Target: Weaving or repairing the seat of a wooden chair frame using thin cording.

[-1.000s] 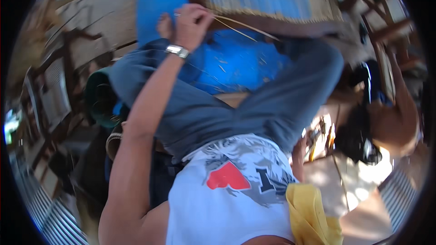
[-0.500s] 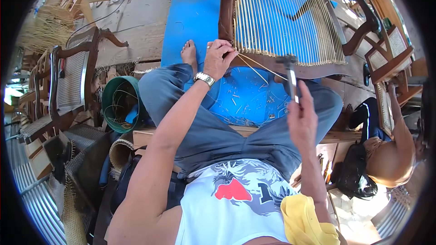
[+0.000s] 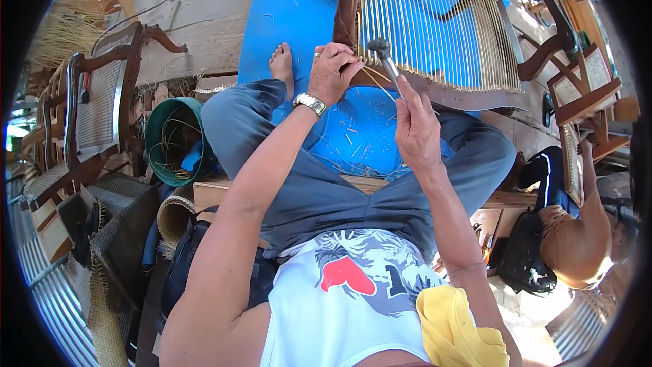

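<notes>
A dark wooden chair frame [image 3: 348, 7] with rows of pale cane strands [image 3: 435, 34] across its seat lies in front of me. My left hand [image 3: 331, 71] is closed in a pinch at the frame's near left corner, with loose cane [image 3: 375, 76] running out from its fingertips; exactly what sits between the fingertips is too small to make out. My right hand [image 3: 418, 126] grips a hammer [image 3: 391, 66] by its metal shaft, the head raised just right of my left hand, over the seat's near edge. My legs are bent beneath the work.
A blue mat [image 3: 268, 10] with cane scraps lies beneath. At left are another caned chair [image 3: 102, 95], a green bucket [image 3: 157, 156] and rolled webbing [image 3: 175, 228]. At right, chairs are piled [image 3: 587, 98] beside a co-worker [image 3: 570, 245] and a black bag [image 3: 523, 258].
My right hand came into view with the hammer and has since moved left and up toward my left hand. My left hand stays pinched at the frame's corner.
</notes>
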### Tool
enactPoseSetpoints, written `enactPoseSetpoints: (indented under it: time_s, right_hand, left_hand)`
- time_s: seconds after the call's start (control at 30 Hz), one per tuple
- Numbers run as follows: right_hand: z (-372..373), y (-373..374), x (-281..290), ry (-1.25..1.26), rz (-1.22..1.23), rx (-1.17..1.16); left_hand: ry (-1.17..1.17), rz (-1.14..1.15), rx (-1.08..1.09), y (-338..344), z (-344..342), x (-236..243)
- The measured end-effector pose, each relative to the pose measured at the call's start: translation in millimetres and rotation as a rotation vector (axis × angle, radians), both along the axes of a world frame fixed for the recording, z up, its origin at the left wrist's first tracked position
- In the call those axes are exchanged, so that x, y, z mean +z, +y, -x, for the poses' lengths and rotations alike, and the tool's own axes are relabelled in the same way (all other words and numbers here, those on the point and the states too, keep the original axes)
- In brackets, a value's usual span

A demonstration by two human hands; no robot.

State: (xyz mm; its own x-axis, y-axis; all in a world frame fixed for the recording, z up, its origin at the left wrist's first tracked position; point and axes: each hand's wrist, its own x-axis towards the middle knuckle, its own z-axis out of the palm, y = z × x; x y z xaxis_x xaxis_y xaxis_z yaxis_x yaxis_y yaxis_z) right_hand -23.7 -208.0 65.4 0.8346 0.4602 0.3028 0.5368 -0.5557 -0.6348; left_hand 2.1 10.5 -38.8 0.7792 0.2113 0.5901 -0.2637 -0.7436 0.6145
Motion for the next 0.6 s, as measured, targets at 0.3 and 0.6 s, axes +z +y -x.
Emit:
enactPoseSetpoints:
  time_s: [0.3, 0.6]
  right_hand:
    - [-8.8, 2.0, -15.9, -0.046, 0.089, 0.024]
    - [-7.6, 2.7, -15.6, -0.013, 0.069, 0.031]
  left_hand:
    - [0.037, 0.005, 0.01, -2.0, 1.9, 2.2]
    - [0.04, 0.015, 0.01, -1.8, 1.1, 3.1]
